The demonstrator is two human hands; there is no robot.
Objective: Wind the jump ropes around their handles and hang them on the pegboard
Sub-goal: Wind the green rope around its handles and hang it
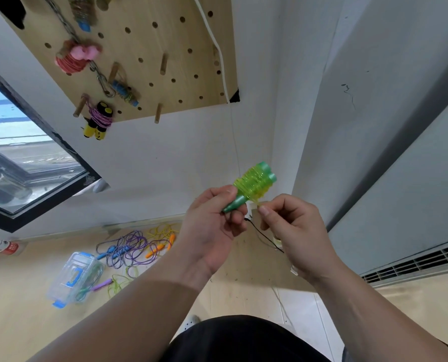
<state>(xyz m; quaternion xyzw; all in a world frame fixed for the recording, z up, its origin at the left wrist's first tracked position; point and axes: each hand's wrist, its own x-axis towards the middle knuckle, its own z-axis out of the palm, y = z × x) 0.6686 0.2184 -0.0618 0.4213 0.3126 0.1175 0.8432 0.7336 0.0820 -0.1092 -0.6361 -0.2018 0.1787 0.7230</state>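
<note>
Head view: green jump rope (254, 182) centre frame, wound on its paired handles.
Left hand (212, 231): clamped round the handle tips, steadying the bundle.
Right hand (290, 231): pinches the rope's loose end, likely to tuck it.
Room: pegboard (165, 35) upper left, bare peg (158, 113) near its lower edge, open wall between.

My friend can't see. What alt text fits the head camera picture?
The left hand grips two green handles wound with yellow-green rope, and the right hand pinches a strand of it. Wound ropes hang on a wooden pegboard above; loose ropes lie on the floor.
</note>
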